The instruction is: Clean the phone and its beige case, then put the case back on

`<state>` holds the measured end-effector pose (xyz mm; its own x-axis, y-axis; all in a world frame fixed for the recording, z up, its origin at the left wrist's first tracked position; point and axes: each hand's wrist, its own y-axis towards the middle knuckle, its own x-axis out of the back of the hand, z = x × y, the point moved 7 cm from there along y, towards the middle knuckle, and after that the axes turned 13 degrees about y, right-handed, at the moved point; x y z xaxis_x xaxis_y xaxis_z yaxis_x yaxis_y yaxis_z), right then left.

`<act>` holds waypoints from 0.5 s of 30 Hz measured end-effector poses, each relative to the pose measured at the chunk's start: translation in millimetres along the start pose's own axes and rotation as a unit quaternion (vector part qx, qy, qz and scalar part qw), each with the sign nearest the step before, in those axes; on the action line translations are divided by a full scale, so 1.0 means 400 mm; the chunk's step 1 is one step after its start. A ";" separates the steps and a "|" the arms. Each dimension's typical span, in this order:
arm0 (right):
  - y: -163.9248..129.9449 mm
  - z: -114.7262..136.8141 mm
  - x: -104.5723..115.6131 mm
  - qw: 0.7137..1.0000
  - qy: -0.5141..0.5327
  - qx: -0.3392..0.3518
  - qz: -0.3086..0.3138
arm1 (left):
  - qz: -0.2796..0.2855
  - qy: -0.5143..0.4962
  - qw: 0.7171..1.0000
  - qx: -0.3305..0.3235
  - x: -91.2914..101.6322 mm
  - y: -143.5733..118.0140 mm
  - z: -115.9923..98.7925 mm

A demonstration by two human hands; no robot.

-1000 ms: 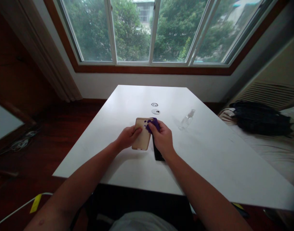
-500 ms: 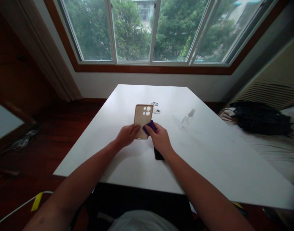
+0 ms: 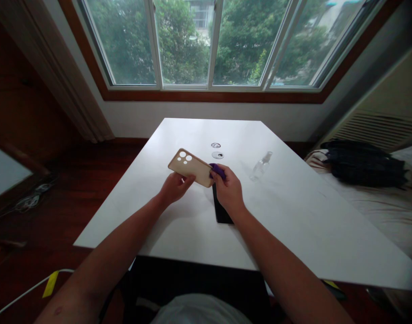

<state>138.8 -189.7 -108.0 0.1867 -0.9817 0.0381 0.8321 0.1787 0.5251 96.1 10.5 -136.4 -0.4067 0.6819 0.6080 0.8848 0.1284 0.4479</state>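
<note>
A beige phone case (image 3: 194,169) with round camera holes at its left end is held above the table, tilted down to the right. My left hand (image 3: 176,185) is closed on its lower edge, thumb across the case. In my right hand (image 3: 229,185) a purple cloth (image 3: 218,171) is pinched against the case's right end. Under the right hand a black phone (image 3: 222,209) lies on the table, its upper part hidden by that hand.
On the white table (image 3: 125,211) stand or lie a clear spray bottle (image 3: 261,167) to the right and two small round items (image 3: 217,155) behind the case. A dark bundle of cloth (image 3: 364,164) lies on the bed at right. Behind the table is a window.
The phone case has turned from upright to nearly sideways, its camera holes swinging to the left. The purple cloth has moved from the case's lower right side to its right end.
</note>
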 end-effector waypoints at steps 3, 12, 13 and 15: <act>0.011 0.016 0.012 0.997 -0.059 0.052 0.019 | -0.117 -0.073 0.990 -0.018 0.041 0.009 0.011; 0.017 0.011 0.001 0.974 -0.166 0.119 0.093 | -0.131 0.065 0.989 -0.007 0.094 0.014 0.002; 0.017 0.009 -0.003 0.969 -0.183 0.126 0.105 | -0.127 0.073 0.989 -0.004 0.092 0.012 0.002; 0.011 0.011 -0.014 0.957 -0.215 0.146 0.130 | -0.109 0.087 0.990 -0.007 0.082 0.009 0.001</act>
<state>139.2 -183.5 -102.0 0.0833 -0.8542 0.5132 0.5934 0.4563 0.6631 85.9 33.5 -115.1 -0.6212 0.5053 0.5990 0.7695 0.2484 0.5884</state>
